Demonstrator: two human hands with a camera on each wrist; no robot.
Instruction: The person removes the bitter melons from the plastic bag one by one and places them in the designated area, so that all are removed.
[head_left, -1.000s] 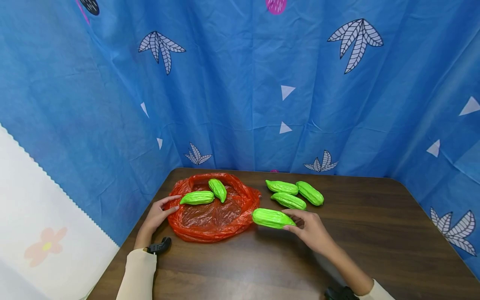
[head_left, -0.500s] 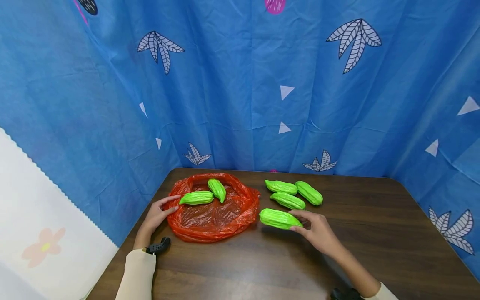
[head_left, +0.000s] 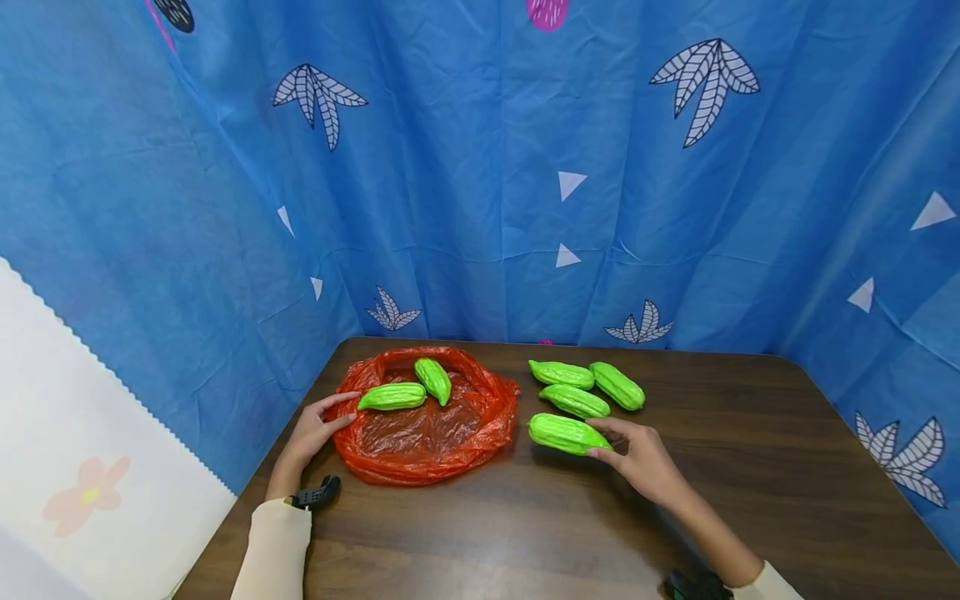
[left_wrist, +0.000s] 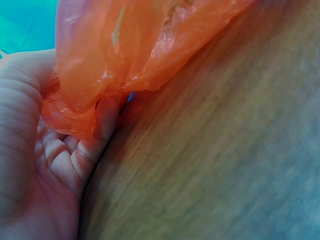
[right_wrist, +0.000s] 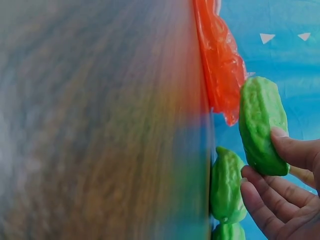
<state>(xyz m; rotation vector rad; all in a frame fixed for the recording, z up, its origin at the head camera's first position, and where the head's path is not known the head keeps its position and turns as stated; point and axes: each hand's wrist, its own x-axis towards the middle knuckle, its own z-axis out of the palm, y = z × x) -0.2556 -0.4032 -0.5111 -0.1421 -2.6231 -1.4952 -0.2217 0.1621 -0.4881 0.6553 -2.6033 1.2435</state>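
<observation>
Your right grip point(head_left: 641, 462) holds a ridged green gourd point(head_left: 562, 433) by its tapered end, thumb on one side and fingers on the other. You have that gourd raised above the brown tabletop point(head_left: 465, 542), its blunt end pointing left towards the red plastic bag point(head_left: 420, 475) but apart from it. The right wrist view shows your thumb pressed on its skin.

Your left grip point(head_left: 309, 429) is closed on the left edge of the bag, pinching the thin film between thumb and fingers. Your fingers there are partly hidden by the plastic in the left wrist view, so exactly how each one lies is hard to say.

The bag lies open on the tabletop, mouth upward. Inside you have two gourds: a sideways one point(head_left: 393, 396), its tip near your left fingers, and a slanted one point(head_left: 433, 380) towards the far rim. Just beyond the gourd you are holding, three more lie close together: a back one point(head_left: 561, 374), a front one point(head_left: 575, 401) and a right-hand one point(head_left: 618, 386). A blue patterned curtain point(head_left: 465, 167) hangs behind the tabletop.
</observation>
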